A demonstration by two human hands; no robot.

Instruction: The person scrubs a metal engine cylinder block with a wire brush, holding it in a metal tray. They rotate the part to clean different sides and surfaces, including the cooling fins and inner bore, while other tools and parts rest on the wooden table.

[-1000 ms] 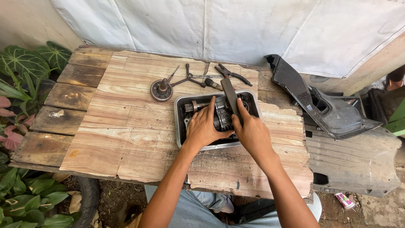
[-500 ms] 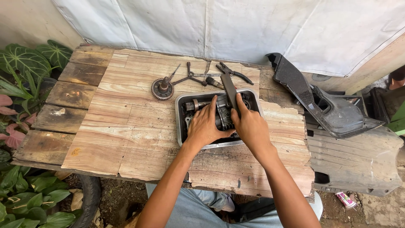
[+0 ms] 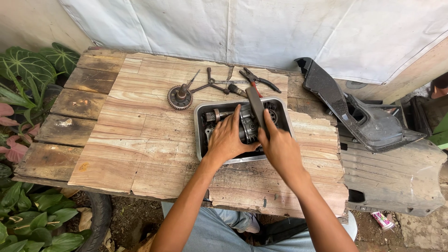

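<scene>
A metal tray point(image 3: 201, 140) sits on the wooden table point(image 3: 140, 140) and holds greasy dark engine parts point(image 3: 247, 127), among them a toothed shaft point(image 3: 215, 115). My left hand point(image 3: 227, 138) rests flat on the parts in the tray, fingers spread. My right hand point(image 3: 280, 149) grips a flat dark tool point(image 3: 255, 106) that slants up and away over the tray's far edge, its lower end among the parts.
Behind the tray lie a round gear with a shaft point(image 3: 179, 96), a cross-shaped wrench point(image 3: 210, 85), pliers point(image 3: 255, 79) and a small brush. A black plastic vehicle panel point(image 3: 354, 116) and a grey one lie right. Leafy plants point(image 3: 23, 70) stand left.
Both hands stay in the tray; the flat tool has tipped slightly and my left hand has shifted a little over the parts.
</scene>
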